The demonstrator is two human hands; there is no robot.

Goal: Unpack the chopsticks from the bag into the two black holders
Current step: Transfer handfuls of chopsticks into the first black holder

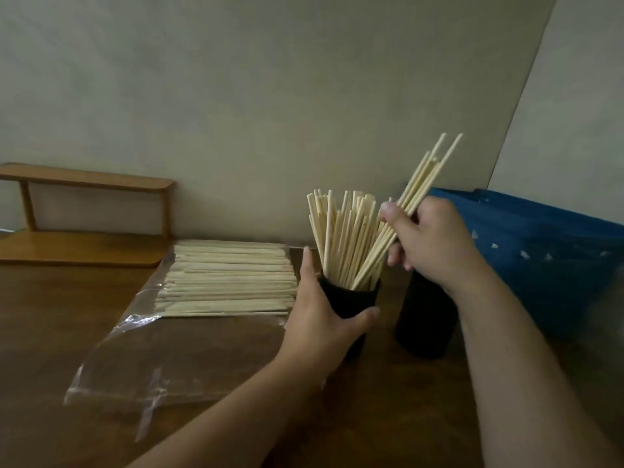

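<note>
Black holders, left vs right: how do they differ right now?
The left holder stands packed with upright chopsticks; nothing shows in the right holder, though its mouth is hidden. The left hand grips the left holder; the right holder stands untouched, partly behind the right hand, which feeds a bundle into the left one. Both are black, upright cylinders.

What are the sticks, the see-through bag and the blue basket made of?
The sticks look like pale bare wood or bamboo: matt, cream-coloured, no shine. The bag seems thin clear plastic: the table shows through it and its creases glint. The basket is probably moulded plastic: even blue colour with small cut-out holes.
</note>
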